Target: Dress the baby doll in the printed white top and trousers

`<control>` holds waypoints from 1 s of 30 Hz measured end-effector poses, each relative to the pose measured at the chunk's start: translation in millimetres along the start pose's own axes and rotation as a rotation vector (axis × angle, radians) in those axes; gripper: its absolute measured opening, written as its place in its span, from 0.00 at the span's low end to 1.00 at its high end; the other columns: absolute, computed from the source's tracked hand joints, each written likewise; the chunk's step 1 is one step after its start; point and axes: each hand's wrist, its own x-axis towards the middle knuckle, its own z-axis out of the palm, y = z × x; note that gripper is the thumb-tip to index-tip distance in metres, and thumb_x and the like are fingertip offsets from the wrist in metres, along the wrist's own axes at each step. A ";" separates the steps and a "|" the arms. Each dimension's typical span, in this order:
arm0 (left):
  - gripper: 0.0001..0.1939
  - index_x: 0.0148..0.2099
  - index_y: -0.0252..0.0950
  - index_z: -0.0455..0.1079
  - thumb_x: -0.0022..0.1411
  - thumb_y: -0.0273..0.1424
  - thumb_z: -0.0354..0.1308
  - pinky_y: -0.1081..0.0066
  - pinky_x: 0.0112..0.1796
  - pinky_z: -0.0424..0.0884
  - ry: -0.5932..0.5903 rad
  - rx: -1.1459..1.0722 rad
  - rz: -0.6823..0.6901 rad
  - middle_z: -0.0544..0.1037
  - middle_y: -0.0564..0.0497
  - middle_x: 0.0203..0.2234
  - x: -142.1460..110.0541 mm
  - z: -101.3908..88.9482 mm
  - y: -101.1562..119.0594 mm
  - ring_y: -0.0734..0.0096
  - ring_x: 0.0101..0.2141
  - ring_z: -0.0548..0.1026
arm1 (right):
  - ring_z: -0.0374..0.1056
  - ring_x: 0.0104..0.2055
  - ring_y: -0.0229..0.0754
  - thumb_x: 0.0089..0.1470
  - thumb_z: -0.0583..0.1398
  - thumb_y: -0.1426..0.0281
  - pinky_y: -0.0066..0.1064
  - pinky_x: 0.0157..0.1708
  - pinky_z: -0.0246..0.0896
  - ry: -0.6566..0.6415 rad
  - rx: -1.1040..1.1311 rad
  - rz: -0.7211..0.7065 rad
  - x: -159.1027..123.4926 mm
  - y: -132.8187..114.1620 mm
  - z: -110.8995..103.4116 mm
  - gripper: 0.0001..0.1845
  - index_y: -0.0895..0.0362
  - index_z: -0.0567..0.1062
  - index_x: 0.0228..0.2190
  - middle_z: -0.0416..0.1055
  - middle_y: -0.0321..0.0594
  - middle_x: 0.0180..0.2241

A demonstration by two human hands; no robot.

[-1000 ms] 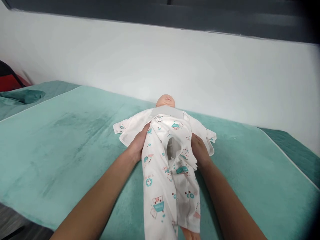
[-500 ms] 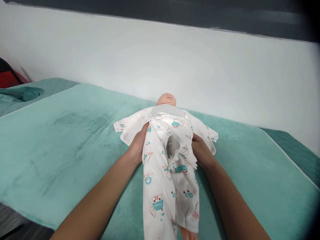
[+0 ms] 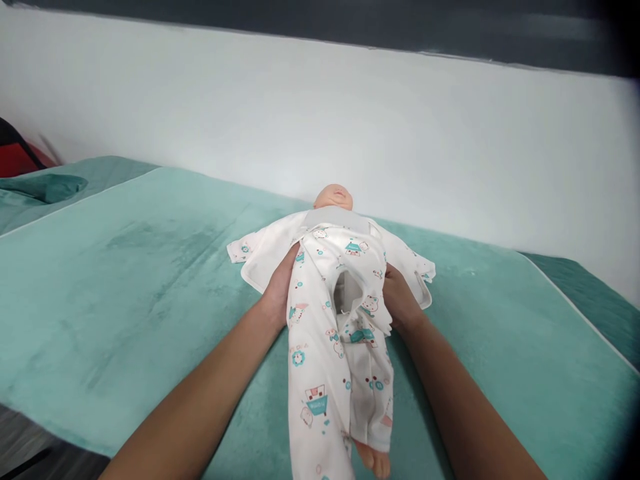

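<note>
A baby doll (image 3: 333,196) lies on its back, head toward the wall. Its open white jacket (image 3: 267,245) is spread out at both sides, over a light grey layer (image 3: 331,217) on the torso. White printed baby pants (image 3: 320,320) cover the belly and legs, with an opening at the crotch. My left hand (image 3: 281,283) holds the pants at the waist's left side, fingers hidden behind the cloth. On the opposite side my right hand (image 3: 400,297) grips them at hip height, its fingertips also hidden. One bare foot (image 3: 374,460) sticks out of the right pant leg.
The doll rests on a green padded cover (image 3: 150,267) with pale seams. Behind it stands a white wall (image 3: 320,113) with a dark band on top. A red and black item (image 3: 17,157) is at the far left. Dark floor (image 3: 30,440) shows at lower left.
The right pant leg has shifted up and slightly left, so more of the foot shows. Both hands keep nearly the same place at the waist.
</note>
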 end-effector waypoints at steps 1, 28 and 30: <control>0.26 0.54 0.40 0.73 0.62 0.51 0.53 0.52 0.49 0.73 0.013 0.002 0.003 0.81 0.47 0.39 -0.3 1.0 0.0 0.50 0.46 0.77 | 0.74 0.42 0.54 0.40 0.69 0.62 0.43 0.41 0.69 -0.003 -0.022 -0.008 0.8 -0.7 0.4 0.18 0.54 0.81 0.36 0.80 0.42 0.35; 0.21 0.48 0.40 0.74 0.63 0.49 0.54 0.62 0.49 0.69 0.148 0.291 0.266 0.80 0.48 0.44 6.4 -11.2 -7.7 0.58 0.46 0.75 | 0.68 0.35 0.51 0.46 0.61 0.61 0.42 0.38 0.63 -0.003 -0.554 -0.307 34.1 10.4 -19.5 0.11 0.56 0.71 0.23 0.77 0.45 0.31; 0.19 0.44 0.39 0.73 0.64 0.48 0.53 0.63 0.46 0.69 0.282 0.500 0.315 0.79 0.48 0.41 7.8 -18.7 -5.8 0.59 0.44 0.75 | 0.68 0.40 0.53 0.48 0.61 0.61 0.43 0.41 0.63 0.020 -0.551 -0.318 33.5 12.4 -18.6 0.11 0.56 0.73 0.28 0.77 0.48 0.37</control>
